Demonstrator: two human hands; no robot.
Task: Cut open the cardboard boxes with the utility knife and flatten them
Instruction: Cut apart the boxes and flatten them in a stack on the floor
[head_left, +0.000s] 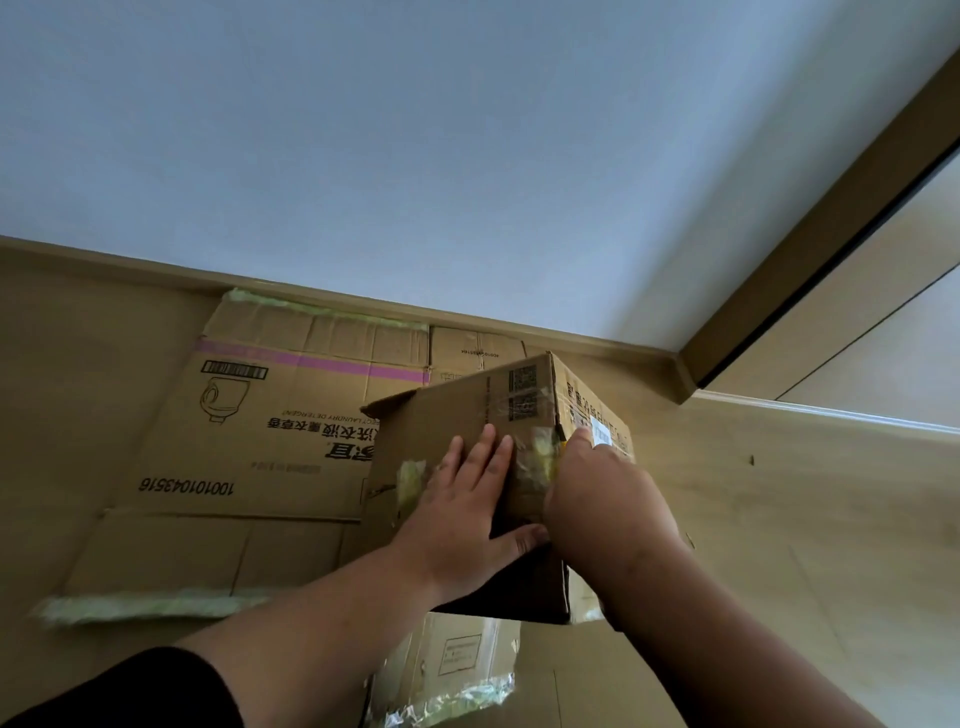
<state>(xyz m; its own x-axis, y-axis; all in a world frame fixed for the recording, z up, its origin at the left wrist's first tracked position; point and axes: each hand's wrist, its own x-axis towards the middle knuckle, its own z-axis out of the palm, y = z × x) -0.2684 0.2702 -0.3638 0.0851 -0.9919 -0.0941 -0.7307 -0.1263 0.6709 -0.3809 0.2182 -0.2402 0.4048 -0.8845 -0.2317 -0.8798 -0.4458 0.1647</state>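
Head: L hand (470, 501) flat on box (441, 431), R hand (602, 499) beside.

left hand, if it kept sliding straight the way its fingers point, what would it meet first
The left hand lies flat on the upright box, fingers pointing up and away. Going on, it would probably first cross the clear tape over the printed codes, then reach the box's top edge. Depth beyond is unclear.

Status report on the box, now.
Left hand flat on the upright box. Right hand on its right face, grip unclear. No knife in view. Flattened detergent box on floor behind.
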